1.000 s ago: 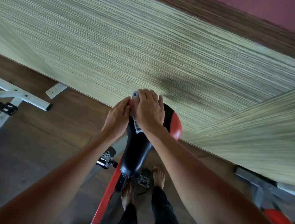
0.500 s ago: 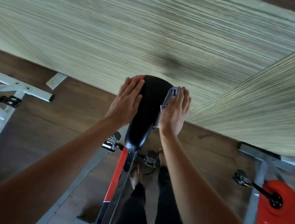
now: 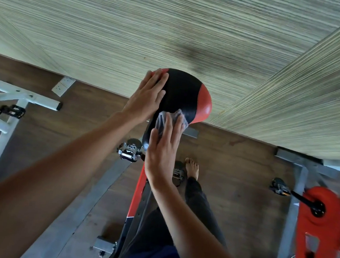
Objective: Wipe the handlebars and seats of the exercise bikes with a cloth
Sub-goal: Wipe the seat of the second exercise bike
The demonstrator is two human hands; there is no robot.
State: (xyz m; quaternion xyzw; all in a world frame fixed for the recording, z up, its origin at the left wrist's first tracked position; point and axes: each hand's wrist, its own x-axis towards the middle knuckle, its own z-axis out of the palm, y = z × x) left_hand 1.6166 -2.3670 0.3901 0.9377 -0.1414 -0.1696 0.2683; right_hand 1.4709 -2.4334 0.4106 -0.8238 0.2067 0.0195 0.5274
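A black bike seat (image 3: 182, 91) with red side patches stands in the middle of the view, in front of a striped wall. My left hand (image 3: 147, 96) lies flat on the seat's left side, fingers together. My right hand (image 3: 163, 147) presses a grey cloth (image 3: 171, 118) against the narrow front part of the seat, palm flat, fingers extended over the cloth. The handlebars are out of view.
The seat's bike has a red and grey frame (image 3: 138, 191) with pedals (image 3: 128, 151) below. A white bike frame (image 3: 11, 105) stands at the left, a red flywheel cover (image 3: 319, 228) on a grey frame at the right. My bare foot (image 3: 192, 168) rests on dark wood floor.
My right hand has slid the cloth from the seat's right rear edge back toward its narrow front. My left hand has stayed on the left side of the seat.
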